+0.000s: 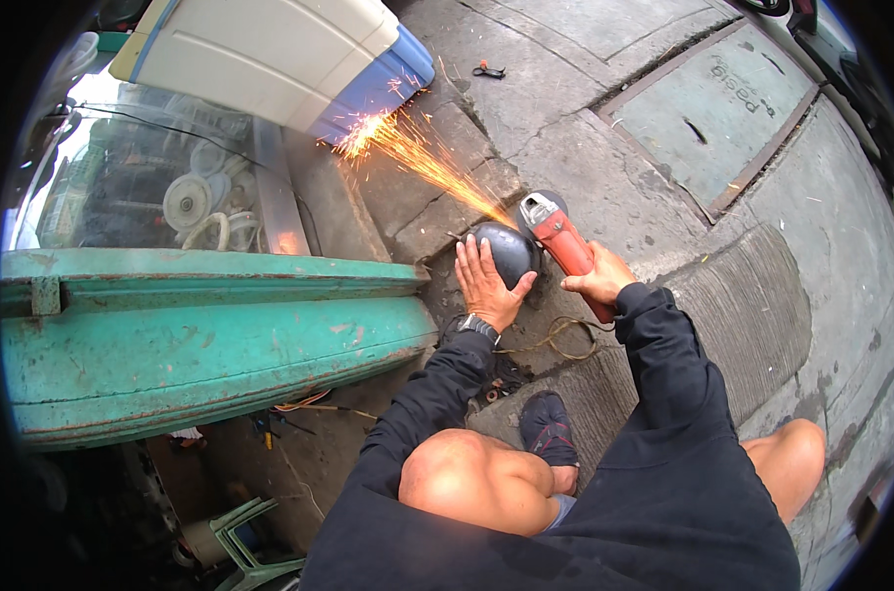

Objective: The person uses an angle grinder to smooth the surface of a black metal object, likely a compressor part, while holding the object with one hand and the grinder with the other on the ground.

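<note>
My right hand [602, 275] is wrapped round the body of a red angle grinder [565, 246] with a silver head. The grinder's disc meets the right side of a glossy black, rounded piece [509, 252]; its exact kind does not show. With fingers and thumb spread along its left and near sides, my left hand [486, 291] grips that piece low over the ground. A stream of orange sparks [437, 177] shoots away to the far left. The contact edge itself is partly hidden by the grinder head.
A white and blue plastic box [269, 54] stands at the far left, where sparks strike it. Beside it, a green-framed glass case [210, 295] holds round parts. A cord [565, 340] coils near my shoe [548, 428]. A small dark object [488, 70] lies on the pavement.
</note>
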